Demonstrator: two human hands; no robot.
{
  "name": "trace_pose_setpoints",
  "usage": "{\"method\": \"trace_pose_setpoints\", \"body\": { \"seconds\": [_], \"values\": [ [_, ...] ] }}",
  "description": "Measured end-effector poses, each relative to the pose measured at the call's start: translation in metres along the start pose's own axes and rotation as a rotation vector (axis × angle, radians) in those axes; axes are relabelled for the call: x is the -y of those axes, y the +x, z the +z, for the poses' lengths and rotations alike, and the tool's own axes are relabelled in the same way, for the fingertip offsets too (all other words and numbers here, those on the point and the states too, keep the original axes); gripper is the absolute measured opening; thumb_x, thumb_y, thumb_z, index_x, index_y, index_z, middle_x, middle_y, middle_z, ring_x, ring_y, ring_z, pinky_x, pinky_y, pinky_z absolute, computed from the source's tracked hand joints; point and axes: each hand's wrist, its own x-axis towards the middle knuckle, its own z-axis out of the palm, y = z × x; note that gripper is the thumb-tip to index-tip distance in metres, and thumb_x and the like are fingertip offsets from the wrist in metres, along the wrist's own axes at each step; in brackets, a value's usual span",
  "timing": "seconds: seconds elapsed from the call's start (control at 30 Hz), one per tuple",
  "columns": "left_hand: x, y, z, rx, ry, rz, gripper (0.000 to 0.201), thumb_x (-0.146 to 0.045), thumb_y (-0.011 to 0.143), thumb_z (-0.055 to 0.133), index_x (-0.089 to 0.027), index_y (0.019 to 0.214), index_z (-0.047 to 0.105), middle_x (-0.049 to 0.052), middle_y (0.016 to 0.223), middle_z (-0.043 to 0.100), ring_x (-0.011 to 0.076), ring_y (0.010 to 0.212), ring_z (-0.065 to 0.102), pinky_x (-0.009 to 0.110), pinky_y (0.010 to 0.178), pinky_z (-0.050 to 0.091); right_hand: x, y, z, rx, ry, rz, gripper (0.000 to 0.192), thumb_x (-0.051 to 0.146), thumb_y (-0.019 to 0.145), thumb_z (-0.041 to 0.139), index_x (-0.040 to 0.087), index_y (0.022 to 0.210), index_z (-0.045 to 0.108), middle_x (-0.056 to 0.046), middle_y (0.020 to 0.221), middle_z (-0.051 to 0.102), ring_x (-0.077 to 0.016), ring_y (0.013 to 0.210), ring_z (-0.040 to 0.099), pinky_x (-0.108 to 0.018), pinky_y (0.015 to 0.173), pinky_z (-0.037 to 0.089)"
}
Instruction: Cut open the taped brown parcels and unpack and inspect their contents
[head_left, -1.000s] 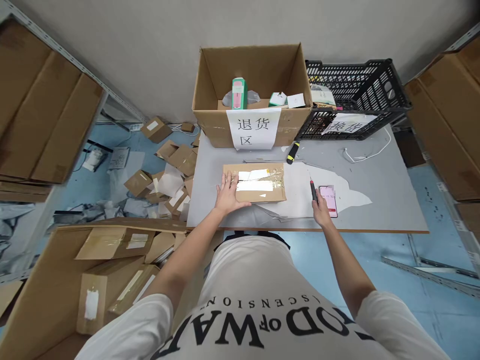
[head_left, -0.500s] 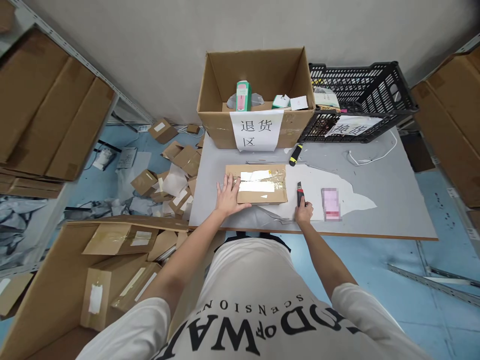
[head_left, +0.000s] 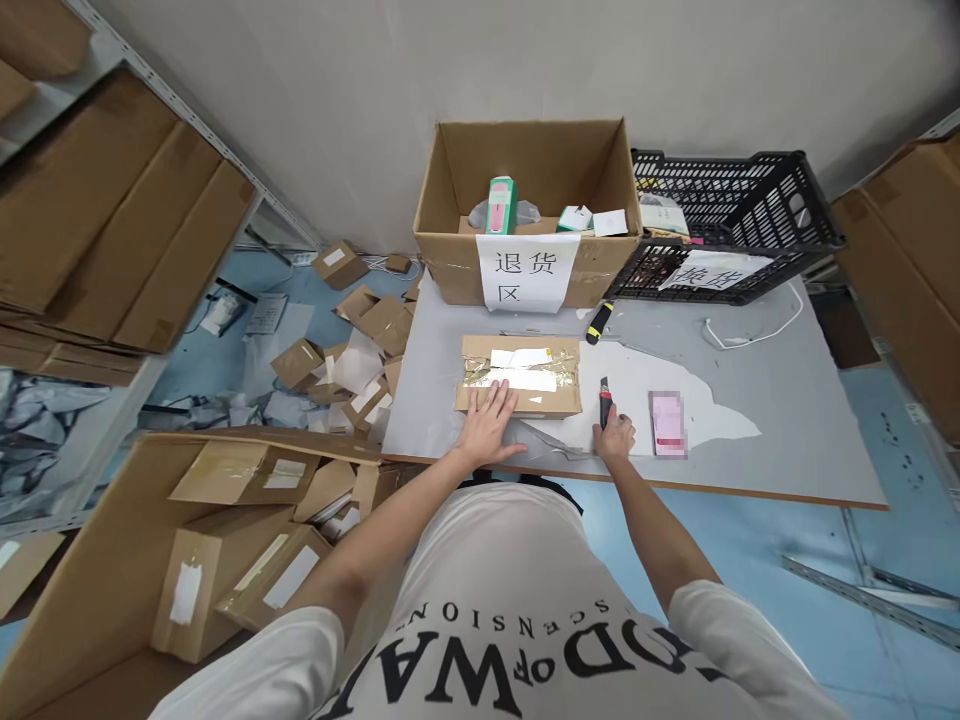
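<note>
A flat taped cardboard parcel [head_left: 520, 373] with white labels lies on the grey table [head_left: 787, 400] in front of me. My left hand [head_left: 489, 428] rests flat, fingers spread, on the parcel's near edge. My right hand [head_left: 615, 438] grips a small red and black cutter [head_left: 604, 398], its tip pointing away from me, just right of the parcel. A pink phone [head_left: 667, 425] lies on the table to the right of that hand.
A big open carton [head_left: 529, 205] with a paper sign stands at the table's back, a black plastic crate [head_left: 739, 225] beside it. A yellow-black marker [head_left: 598, 322] and a white cable [head_left: 750, 325] lie nearby. Cardboard boxes [head_left: 247, 540] and scraps litter the floor at left.
My right hand has carried the cutter from beside the phone leftward to the parcel's right end. My left hand has slid from the parcel's left end to its near edge.
</note>
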Motion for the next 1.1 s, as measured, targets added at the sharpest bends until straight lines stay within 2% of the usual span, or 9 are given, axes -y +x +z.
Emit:
{"method": "trace_pose_setpoints", "body": {
  "seconds": [0.1, 0.2, 0.27, 0.33, 0.43, 0.57, 0.77, 0.93, 1.1],
  "values": [
    [-0.001, -0.001, 0.003, -0.002, -0.004, 0.012, 0.1, -0.073, 0.074, 0.044, -0.011, 0.148, 0.018, 0.016, 0.155, 0.011, 0.0319, 0.143, 0.002, 0.057, 0.112, 0.003, 0.019, 0.014, -0.03, -0.16, 0.1, -0.092, 0.065, 0.039, 0.085, 0.039, 0.017, 0.145, 0.024, -0.021, 0.134, 0.033, -0.0378, 0.12, 0.036, -0.054, 0.092, 0.035],
    [0.002, -0.003, 0.004, -0.006, -0.013, 0.03, 0.096, -0.071, 0.076, 0.044, -0.011, 0.148, 0.018, 0.015, 0.155, 0.013, 0.0291, 0.143, 0.005, 0.053, 0.113, 0.003, 0.053, 0.031, -0.074, -0.295, 0.152, -0.328, 0.066, 0.041, 0.086, 0.04, 0.017, 0.145, 0.023, -0.021, 0.134, 0.035, -0.0366, 0.122, 0.035, -0.055, 0.093, 0.033],
    [0.002, -0.003, 0.003, -0.008, -0.027, 0.036, 0.096, -0.07, 0.076, 0.045, -0.012, 0.148, 0.018, 0.014, 0.155, 0.014, 0.028, 0.143, 0.006, 0.051, 0.114, 0.004, 0.083, 0.038, -0.101, -0.258, 0.117, -0.577, 0.064, 0.043, 0.085, 0.044, 0.018, 0.143, 0.029, -0.018, 0.136, 0.038, -0.0338, 0.124, 0.035, -0.052, 0.098, 0.031],
    [0.003, -0.002, 0.003, -0.005, -0.047, 0.028, 0.098, -0.071, 0.074, 0.047, -0.012, 0.147, 0.02, 0.014, 0.154, 0.015, 0.0286, 0.143, 0.009, 0.05, 0.114, 0.005, 0.116, 0.039, -0.119, -0.143, 0.031, -0.832, 0.062, 0.045, 0.085, 0.047, 0.02, 0.14, 0.035, -0.016, 0.139, 0.04, -0.0318, 0.126, 0.035, -0.048, 0.102, 0.028],
    [0.003, 0.0, 0.002, 0.005, -0.084, 0.012, 0.1, -0.072, 0.07, 0.051, -0.014, 0.146, 0.024, 0.014, 0.154, 0.019, 0.0303, 0.142, 0.013, 0.05, 0.114, 0.007, 0.157, 0.036, -0.128, 0.01, -0.134, -1.039, 0.067, 0.046, 0.084, 0.051, 0.019, 0.142, 0.033, -0.016, 0.147, 0.033, -0.0329, 0.132, 0.03, -0.048, 0.103, 0.025],
    [0.006, 0.003, 0.002, 0.016, -0.127, 0.03, 0.099, -0.072, 0.068, 0.053, -0.014, 0.144, 0.029, 0.015, 0.152, 0.024, 0.0303, 0.141, 0.018, 0.049, 0.114, 0.011, 0.185, 0.037, -0.116, 0.129, -0.36, -1.079, 0.073, 0.044, 0.083, 0.054, 0.017, 0.145, 0.026, -0.016, 0.152, 0.025, -0.0349, 0.137, 0.024, -0.05, 0.104, 0.022],
    [0.008, 0.002, 0.003, 0.023, -0.139, 0.031, 0.099, -0.072, 0.068, 0.053, -0.014, 0.144, 0.028, 0.014, 0.152, 0.024, 0.0304, 0.141, 0.017, 0.047, 0.114, 0.01, 0.187, 0.039, -0.102, 0.094, -0.509, -1.092, 0.06, 0.033, 0.091, 0.039, 0.013, 0.146, 0.024, -0.02, 0.151, 0.024, -0.0372, 0.136, 0.023, -0.058, 0.104, 0.021],
    [0.009, 0.0, 0.004, 0.027, -0.119, 0.04, 0.104, -0.072, 0.067, 0.055, -0.012, 0.146, 0.023, 0.014, 0.154, 0.019, 0.0297, 0.142, 0.012, 0.047, 0.114, 0.009, 0.193, 0.046, -0.109, 0.168, -0.558, -1.109, 0.052, 0.021, 0.093, 0.026, 0.007, 0.144, 0.028, -0.021, 0.148, 0.03, -0.036, 0.134, 0.028, -0.054, 0.102, 0.029],
    [0.012, 0.001, 0.004, 0.023, -0.105, 0.05, 0.106, -0.071, 0.066, 0.056, -0.013, 0.147, 0.02, 0.013, 0.154, 0.017, 0.03, 0.142, 0.012, 0.048, 0.114, 0.008, 0.209, 0.056, -0.128, 0.291, -0.571, -1.118, 0.051, 0.018, 0.092, 0.028, 0.008, 0.142, 0.032, -0.021, 0.145, 0.035, -0.0346, 0.128, 0.04, -0.045, 0.096, 0.038]
  ]
}}
